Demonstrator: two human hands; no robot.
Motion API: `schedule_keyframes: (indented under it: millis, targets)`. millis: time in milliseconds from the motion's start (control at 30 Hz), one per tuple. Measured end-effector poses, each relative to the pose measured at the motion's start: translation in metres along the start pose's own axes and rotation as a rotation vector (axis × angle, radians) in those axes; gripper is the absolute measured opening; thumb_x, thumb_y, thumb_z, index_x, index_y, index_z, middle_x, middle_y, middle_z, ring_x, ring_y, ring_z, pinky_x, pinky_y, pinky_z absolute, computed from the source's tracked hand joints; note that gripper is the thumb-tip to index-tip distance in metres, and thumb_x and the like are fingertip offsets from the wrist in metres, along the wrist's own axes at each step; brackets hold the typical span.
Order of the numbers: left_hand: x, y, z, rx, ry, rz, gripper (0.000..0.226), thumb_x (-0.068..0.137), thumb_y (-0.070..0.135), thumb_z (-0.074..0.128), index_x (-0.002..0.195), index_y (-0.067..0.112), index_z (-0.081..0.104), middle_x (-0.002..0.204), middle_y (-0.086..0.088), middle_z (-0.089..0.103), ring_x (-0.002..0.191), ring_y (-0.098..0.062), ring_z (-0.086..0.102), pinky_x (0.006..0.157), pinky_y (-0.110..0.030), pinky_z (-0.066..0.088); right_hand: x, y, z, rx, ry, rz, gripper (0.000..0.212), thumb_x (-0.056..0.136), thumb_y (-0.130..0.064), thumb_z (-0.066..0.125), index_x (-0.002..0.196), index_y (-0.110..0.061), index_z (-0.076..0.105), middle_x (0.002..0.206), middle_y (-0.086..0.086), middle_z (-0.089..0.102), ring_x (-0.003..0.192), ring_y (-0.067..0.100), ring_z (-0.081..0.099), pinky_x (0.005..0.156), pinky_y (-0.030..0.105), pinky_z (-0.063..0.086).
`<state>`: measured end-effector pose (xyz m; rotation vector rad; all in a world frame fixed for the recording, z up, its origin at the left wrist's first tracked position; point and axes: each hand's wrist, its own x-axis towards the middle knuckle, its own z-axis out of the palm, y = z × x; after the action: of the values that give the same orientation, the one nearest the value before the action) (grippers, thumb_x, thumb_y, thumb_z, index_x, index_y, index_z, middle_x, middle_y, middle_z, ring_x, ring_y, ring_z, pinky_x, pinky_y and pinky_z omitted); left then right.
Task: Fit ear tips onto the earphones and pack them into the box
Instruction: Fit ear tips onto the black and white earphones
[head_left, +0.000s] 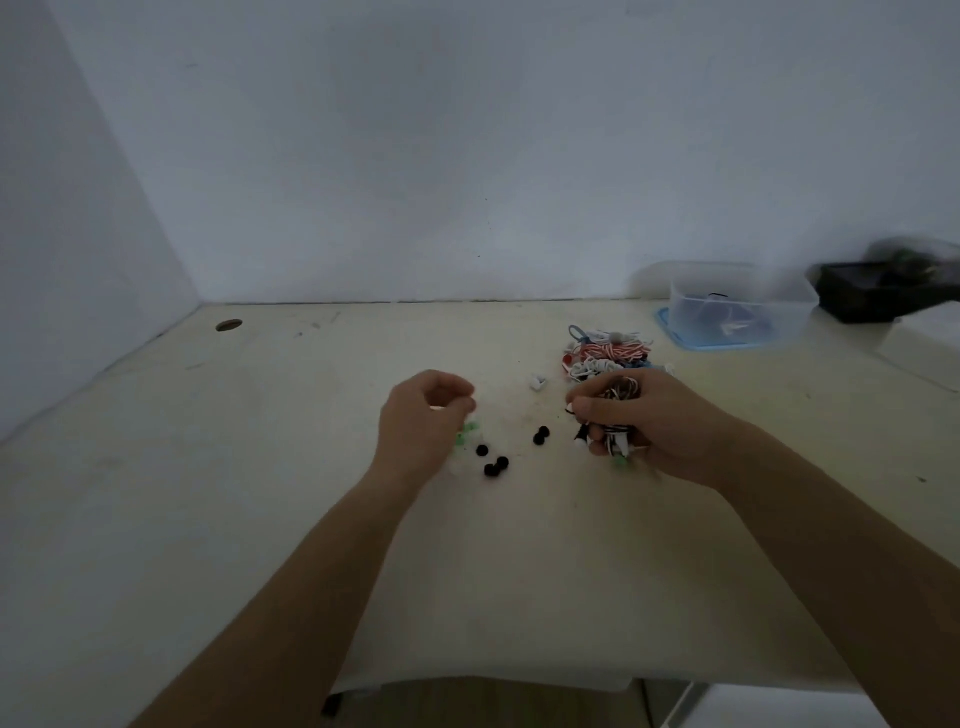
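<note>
Both hands work low over the surface (311, 519) in the head view, the only view I have. The left hand (423, 421) is curled, thumb toward the fingertips, above a small scatter of green ear tips (465, 436). I see something pale at the fingertips, but with the blur I cannot tell if a tip is really pinched there. The right hand (649, 421) grips a coiled earphone set (615, 441) with a black-and-white striped cable, and its ends stick out from the fist toward the left. Black ear tips (496, 465) lie loose between the two hands. Just beyond the right hand is the pile of other earphones (608, 353). At the far right stands the clear box (743, 312), well apart from the hands, with some cable inside.

I see several risks from here. The loose tips are small and round, so a brush from the left wrist or forearm could roll them away, maybe over the near edge. If the pinch is weak, a tip may jump off when it is pressed on the earbud. The coil is held only by the fist, so opening the fingers to free an earbud could let it unwind. It could also catch the pile behind it. With mixed colours so near each other, I think a wrong tip is easy to take.
</note>
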<state>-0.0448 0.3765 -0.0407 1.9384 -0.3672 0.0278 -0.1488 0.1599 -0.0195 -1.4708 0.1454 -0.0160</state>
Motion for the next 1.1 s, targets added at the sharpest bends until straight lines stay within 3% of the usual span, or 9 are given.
schedule_keyframes:
  millis: [133, 200, 300, 467, 667, 1100]
  targets:
    - [0.027, -0.018, -0.004, 0.185, -0.001, -0.051, 0.014, 0.090, 0.016, 0.064, 0.093, 0.027, 0.072, 0.094, 0.009, 0.071, 0.087, -0.005, 0.065, 0.069, -0.013, 0.041, 0.012, -0.010, 0.006, 0.040, -0.011, -0.004, 0.014, 0.084, -0.012, 0.068, 0.088, 0.001, 0.064, 0.073, 0.010, 0.065, 0.056, 0.016, 0.056, 0.055, 0.028, 0.052]
    - [0.038, -0.021, -0.002, 0.251, -0.038, -0.064, 0.013, 0.090, 0.020, 0.064, 0.096, 0.024, 0.074, 0.096, 0.009, 0.072, 0.089, -0.006, 0.064, 0.074, -0.018, 0.045, 0.020, -0.015, 0.009, 0.053, 0.004, -0.013, 0.010, 0.090, -0.009, 0.065, 0.088, 0.000, 0.064, 0.073, 0.011, 0.065, 0.055, 0.018, 0.057, 0.054, 0.029, 0.053]
    - [0.052, -0.019, 0.004, 0.368, -0.095, -0.083, 0.010, 0.089, 0.030, 0.066, 0.088, 0.025, 0.074, 0.091, 0.009, 0.073, 0.082, -0.004, 0.063, 0.071, -0.024, 0.046, 0.032, -0.017, 0.011, 0.042, 0.002, -0.036, 0.011, 0.096, -0.008, 0.059, 0.095, -0.001, 0.068, 0.072, 0.009, 0.063, 0.053, 0.018, 0.056, 0.052, 0.030, 0.053]
    - [0.067, -0.017, 0.009, 0.488, -0.174, -0.084, 0.029, 0.083, 0.053, 0.071, 0.079, 0.024, 0.073, 0.077, 0.010, 0.071, 0.075, -0.006, 0.065, 0.072, -0.028, 0.054, 0.046, -0.012, 0.015, 0.061, 0.045, -0.095, 0.017, 0.096, -0.012, 0.059, 0.100, 0.000, 0.070, 0.074, 0.008, 0.063, 0.057, 0.018, 0.055, 0.057, 0.031, 0.055]
    - [0.071, -0.022, 0.011, 0.537, -0.202, -0.053, 0.019, 0.075, 0.046, 0.080, 0.076, 0.030, 0.071, 0.080, 0.013, 0.069, 0.077, -0.005, 0.065, 0.075, -0.032, 0.059, 0.059, -0.003, 0.014, 0.143, 0.020, -0.042, 0.017, 0.095, -0.004, 0.059, 0.106, 0.005, 0.069, 0.081, 0.016, 0.068, 0.061, 0.020, 0.058, 0.056, 0.030, 0.054]
    - [0.063, -0.022, 0.008, 0.440, -0.234, 0.016, 0.004, 0.080, 0.030, 0.076, 0.077, 0.029, 0.073, 0.078, 0.015, 0.070, 0.076, 0.002, 0.064, 0.068, -0.021, 0.054, 0.062, 0.009, 0.001, 0.199, 0.143, -0.039, 0.012, 0.096, -0.003, 0.056, 0.097, 0.004, 0.066, 0.072, 0.016, 0.066, 0.049, 0.018, 0.054, 0.047, 0.028, 0.051]
